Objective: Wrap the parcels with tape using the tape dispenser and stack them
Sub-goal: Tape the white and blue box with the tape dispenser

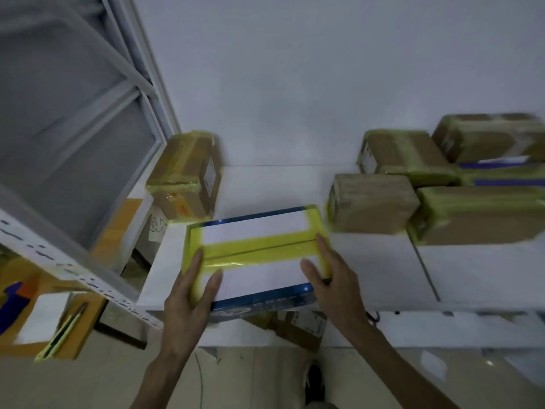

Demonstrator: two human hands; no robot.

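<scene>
Bench: white bench [368,270] by a pale wall; brown taped cardboard parcels [371,202] at its back right.
Parcel: flat white-and-blue box banded with yellow tape [256,231], at the front edge.
Left hand [188,299]: straight fingers resting on the box's left end.
Right hand [333,278]: straight fingers on its right end.
Handling: probably light and stiff, tape slippery; hold both short ends.

- White metal rack [73,258], up and left of the left hand [188,293].
- Pen [77,313] on an orange box [75,345], left of that hand.
- White wall [295,84] beyond.

Plain white wall [295,69], white shelf [377,267]
</scene>
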